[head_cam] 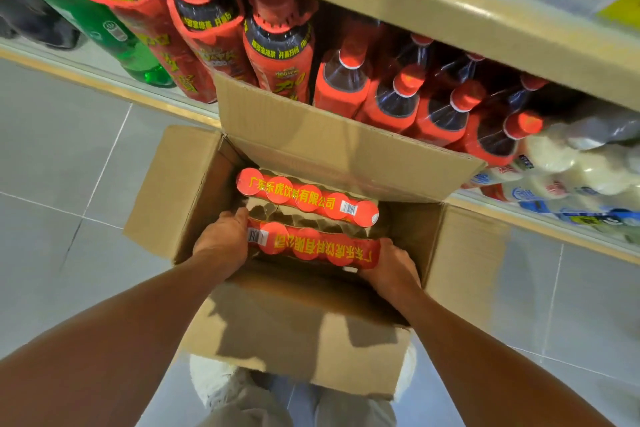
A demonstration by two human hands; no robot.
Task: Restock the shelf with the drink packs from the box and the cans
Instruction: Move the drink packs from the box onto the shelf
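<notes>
A: With the left hand (221,239), just below the frame's centre, grips the left end of the near drink pack (313,248), fingers curled down over it.

B: And with the right hand (391,271)?

A: Wraps the pack's right end, fingers mostly hidden behind it.

B: Where in the frame?

A: Dead centre, inside the open cardboard box (460,253). Lies crosswise, red caps up under shrink-wrap, yellow lettering upside down.

B: Lifted off the bottom?

A: Cannot tell.

B: Anything beside it?

A: A second drink pack (304,198), just beyond it toward the top of the frame, same red caps, a strip of brown cardboard showing between the two.

B: Around the box?

A: Grey floor tiles (69,149) beneath. Far flap upright in front of the shelf (450,7), across the top of the frame. Red-labelled bottles (277,46) at upper centre, a green bottle (86,18) at upper left, white bottles (571,167) at the right edge. White shoes (214,381) at the bottom, partly under the near flap.
</notes>
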